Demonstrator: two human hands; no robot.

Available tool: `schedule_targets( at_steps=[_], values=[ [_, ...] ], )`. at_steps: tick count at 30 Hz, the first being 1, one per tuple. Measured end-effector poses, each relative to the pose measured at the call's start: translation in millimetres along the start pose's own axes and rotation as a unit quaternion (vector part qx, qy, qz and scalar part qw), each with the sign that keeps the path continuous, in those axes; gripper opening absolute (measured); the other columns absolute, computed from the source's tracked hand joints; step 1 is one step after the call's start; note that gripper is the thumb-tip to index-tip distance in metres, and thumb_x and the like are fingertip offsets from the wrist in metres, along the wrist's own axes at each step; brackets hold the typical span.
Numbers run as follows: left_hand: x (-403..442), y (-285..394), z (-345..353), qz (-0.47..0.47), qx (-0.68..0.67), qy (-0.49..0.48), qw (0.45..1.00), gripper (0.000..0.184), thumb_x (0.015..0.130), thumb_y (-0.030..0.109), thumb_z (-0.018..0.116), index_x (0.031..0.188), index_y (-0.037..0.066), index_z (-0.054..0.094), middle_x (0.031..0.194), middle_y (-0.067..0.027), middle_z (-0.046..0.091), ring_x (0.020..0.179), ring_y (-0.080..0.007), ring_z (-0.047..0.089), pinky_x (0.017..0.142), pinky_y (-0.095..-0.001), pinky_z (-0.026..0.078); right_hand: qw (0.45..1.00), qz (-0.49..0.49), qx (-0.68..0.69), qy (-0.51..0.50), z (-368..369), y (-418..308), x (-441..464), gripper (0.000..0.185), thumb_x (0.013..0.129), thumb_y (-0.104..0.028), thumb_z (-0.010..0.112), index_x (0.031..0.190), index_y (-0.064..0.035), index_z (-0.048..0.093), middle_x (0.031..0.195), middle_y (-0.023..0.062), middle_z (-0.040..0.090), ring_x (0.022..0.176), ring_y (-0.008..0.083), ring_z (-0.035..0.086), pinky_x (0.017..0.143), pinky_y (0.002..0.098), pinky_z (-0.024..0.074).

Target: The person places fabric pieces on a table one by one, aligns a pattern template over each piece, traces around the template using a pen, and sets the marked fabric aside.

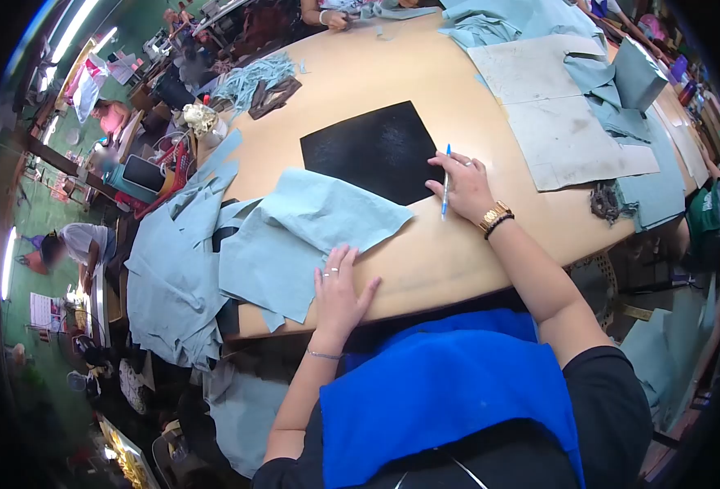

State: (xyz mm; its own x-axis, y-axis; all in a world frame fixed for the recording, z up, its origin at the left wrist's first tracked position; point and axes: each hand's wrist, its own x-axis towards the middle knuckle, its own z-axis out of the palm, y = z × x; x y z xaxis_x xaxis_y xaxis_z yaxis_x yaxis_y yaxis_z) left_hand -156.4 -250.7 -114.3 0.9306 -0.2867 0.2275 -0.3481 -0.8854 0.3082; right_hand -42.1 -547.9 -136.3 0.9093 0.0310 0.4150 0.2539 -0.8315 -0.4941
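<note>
My left hand [341,287] lies with fingers spread at the near edge of a light blue-green fabric piece [319,208], its fingertips touching the cloth. My right hand [467,186] holds a blue-and-white pen [446,183] between its fingers, above the right side of a black square sheet [368,151]. The fabric overlaps the sheet's lower left part. Wooden tabletop [425,261] shows between my two hands.
More blue-green fabric [176,277] is heaped over the table's left edge. Grey-white cardboard [568,114] lies at the right, near a dark coiled bundle [608,201]. Fabric strips [258,80] lie at the far left. Across the table, another person's hand [335,19] is near cloth.
</note>
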Motion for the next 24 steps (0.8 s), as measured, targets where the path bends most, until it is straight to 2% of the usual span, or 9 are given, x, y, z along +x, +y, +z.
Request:
schedule_targets(
  at_steps=[5, 6, 9, 11, 12, 15, 18, 21, 24],
  values=[
    [9, -17, -5, -0.022, -0.058, 0.030, 0.998, 0.042, 0.083, 0.030, 0.070, 0.117, 0.007, 0.061, 0.121, -0.0149, 0.058, 0.112, -0.0319, 0.055, 0.096, -0.0471, 0.040, 0.999, -0.010, 0.032, -0.015, 6, -21, 9, 0.041, 0.077, -0.033, 0.076, 0.112, -0.0173, 0.062, 0.109, 0.0026, 0.067, 0.119, 0.0233, 0.053, 0.103, 0.0486, 0.0308],
    [12, -15, -6, -0.007, -0.036, 0.071, 0.997, 0.030, 0.083, 0.026, 0.069, 0.106, 0.007, 0.066, 0.109, -0.0105, 0.063, 0.103, -0.0288, 0.058, 0.089, -0.0427, 0.042, 0.999, -0.035, 0.023, 0.004, 9, -22, 8, 0.042, 0.075, -0.031, 0.079, 0.111, -0.0156, 0.063, 0.102, 0.0046, 0.068, 0.112, 0.0251, 0.058, 0.097, 0.0474, 0.0381],
    [20, -20, -4, 0.013, -0.029, 0.101, 0.994, 0.017, 0.087, 0.018, 0.066, 0.099, 0.007, 0.064, 0.099, -0.0102, 0.064, 0.097, -0.0279, 0.059, 0.083, -0.0398, 0.043, 0.988, -0.037, 0.153, -0.003, 8, -23, 11, 0.048, 0.070, -0.033, 0.083, 0.110, -0.0132, 0.064, 0.104, 0.0094, 0.068, 0.105, 0.0286, 0.061, 0.092, 0.0444, 0.0457],
    [28, -14, -6, 0.016, -0.068, 0.141, 0.988, 0.010, 0.088, 0.014, 0.063, 0.094, 0.007, 0.061, 0.091, -0.0090, 0.063, 0.088, -0.0277, 0.060, 0.077, -0.0390, 0.043, 0.959, -0.208, 0.179, 0.066, -1, -52, 5, 0.055, 0.065, -0.036, 0.086, 0.110, -0.0111, 0.064, 0.108, 0.0137, 0.067, 0.101, 0.0314, 0.063, 0.087, 0.0410, 0.0504],
    [31, -9, -6, 0.018, -0.086, 0.160, 0.983, 0.006, 0.089, 0.012, 0.062, 0.091, 0.007, 0.060, 0.087, -0.0085, 0.063, 0.083, -0.0276, 0.060, 0.074, -0.0386, 0.042, 0.951, -0.244, 0.183, 0.043, -4, -68, 2, 0.060, 0.063, -0.040, 0.086, 0.111, -0.0117, 0.064, 0.113, 0.0123, 0.067, 0.104, 0.0308, 0.062, 0.095, 0.0426, 0.0467],
    [37, 0, -7, 0.079, -0.122, 0.209, 0.967, 0.005, 0.089, 0.009, 0.061, 0.088, 0.007, 0.057, 0.082, -0.0091, 0.061, 0.071, -0.0279, 0.059, 0.069, -0.0379, 0.042, 0.960, -0.269, 0.070, -0.038, 5, -94, -12, 0.044, 0.069, -0.024, 0.082, 0.109, -0.0185, 0.064, 0.113, 0.0041, 0.066, 0.110, 0.0212, 0.059, 0.103, 0.0451, 0.0380],
    [33, 0, -14, 0.070, -0.107, 0.155, 0.980, 0.011, 0.085, 0.006, 0.064, 0.094, 0.008, 0.059, 0.084, -0.0070, 0.062, 0.076, -0.0260, 0.061, 0.071, -0.0356, 0.043, 0.964, -0.244, 0.093, -0.046, -5, -102, -3, 0.030, 0.072, -0.017, 0.077, 0.100, -0.0190, 0.066, 0.094, 0.0005, 0.068, 0.094, 0.0181, 0.064, 0.098, 0.0423, 0.0427],
    [27, 5, -25, 0.027, -0.097, 0.136, 0.986, 0.013, 0.085, 0.004, 0.061, 0.097, 0.008, 0.058, 0.083, -0.0079, 0.063, 0.077, -0.0272, 0.062, 0.070, -0.0368, 0.043, 0.949, -0.306, 0.072, 0.026, -34, -114, 15, 0.015, 0.077, -0.018, 0.072, 0.090, -0.0185, 0.066, 0.075, -0.0029, 0.065, 0.079, 0.0166, 0.064, 0.088, 0.0382, 0.0476],
    [27, 14, -40, 0.008, -0.139, 0.171, 0.975, 0.014, 0.086, 0.002, 0.059, 0.100, 0.006, 0.056, 0.079, -0.0101, 0.062, 0.070, -0.0287, 0.062, 0.064, -0.0357, 0.045, 0.943, -0.325, 0.043, 0.057, -68, -120, 29, 0.014, 0.076, -0.016, 0.070, 0.089, -0.0182, 0.065, 0.074, -0.0016, 0.065, 0.076, 0.0172, 0.064, 0.080, 0.0341, 0.0497]
  ],
)
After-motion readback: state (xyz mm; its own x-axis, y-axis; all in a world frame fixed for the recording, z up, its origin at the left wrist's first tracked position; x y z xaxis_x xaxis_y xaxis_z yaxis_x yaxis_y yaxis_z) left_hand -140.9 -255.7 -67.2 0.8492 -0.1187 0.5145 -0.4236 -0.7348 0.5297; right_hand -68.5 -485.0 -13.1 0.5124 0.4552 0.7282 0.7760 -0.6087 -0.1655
